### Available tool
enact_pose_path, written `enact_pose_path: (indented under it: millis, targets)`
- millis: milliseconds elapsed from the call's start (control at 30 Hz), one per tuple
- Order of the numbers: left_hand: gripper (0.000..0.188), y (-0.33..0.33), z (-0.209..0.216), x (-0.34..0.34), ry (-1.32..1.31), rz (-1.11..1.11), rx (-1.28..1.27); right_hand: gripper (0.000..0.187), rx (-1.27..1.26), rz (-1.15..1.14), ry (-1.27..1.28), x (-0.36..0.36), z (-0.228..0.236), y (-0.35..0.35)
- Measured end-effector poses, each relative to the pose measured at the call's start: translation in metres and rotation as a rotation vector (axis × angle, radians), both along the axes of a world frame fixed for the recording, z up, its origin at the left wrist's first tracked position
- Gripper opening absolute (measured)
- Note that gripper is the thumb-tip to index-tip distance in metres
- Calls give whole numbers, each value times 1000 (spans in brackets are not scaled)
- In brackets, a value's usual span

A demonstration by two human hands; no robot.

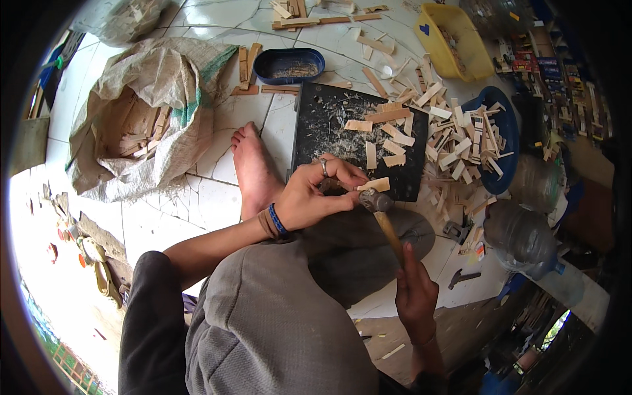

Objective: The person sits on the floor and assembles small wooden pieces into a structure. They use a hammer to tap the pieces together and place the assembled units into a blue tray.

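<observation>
Grey-trousered knee (283, 316) nearest; right hand (415, 293) clamped on hammer (385, 220), head touching small wood piece (373, 185) pinched by left hand (316, 194) at black board (355, 141) edge on floor: mid-hammering, next strike needs fingers clear.

Small boxed packages (526, 62) in red, blue and white stand in rows on the floor at the upper right, beside the yellow tub (454, 41).

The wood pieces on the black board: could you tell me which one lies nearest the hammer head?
The small pale block at the board's near edge, just above the hammer head.
</observation>
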State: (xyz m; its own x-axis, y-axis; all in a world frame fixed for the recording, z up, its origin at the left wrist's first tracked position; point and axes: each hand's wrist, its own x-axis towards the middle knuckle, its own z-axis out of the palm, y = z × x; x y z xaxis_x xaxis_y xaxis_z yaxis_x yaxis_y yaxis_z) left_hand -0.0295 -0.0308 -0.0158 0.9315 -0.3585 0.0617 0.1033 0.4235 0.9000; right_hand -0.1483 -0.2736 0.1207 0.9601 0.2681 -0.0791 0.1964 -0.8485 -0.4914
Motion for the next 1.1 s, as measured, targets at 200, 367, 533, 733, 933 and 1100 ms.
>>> enact_pose_path:
  millis: [200, 367, 533, 733, 933, 1100]
  targets:
    - [15, -1, 3, 0, -20, 15, 14, 63, -9, 23, -313, -5, -2, -6]
    - [16, 0, 2, 2, -32, -1, 41, 64, -145, 43, -116, -5, -6, -8]
    - [17, -1, 1, 1, -14, -2, 21, 61, -24, 29, -463, -7, -8, -2]
    - [18, -1, 3, 1, -106, 62, 100, 51, -109, -43, -176, -8, -12, -2]
    - [21, 3, 6, 6, -272, 93, 235, 49, -9, -60, -100, -12, -15, -3]
    - [25, 8, 4, 11, -479, 136, 333, 47, -39, -74, -5, -16, -13, -4]
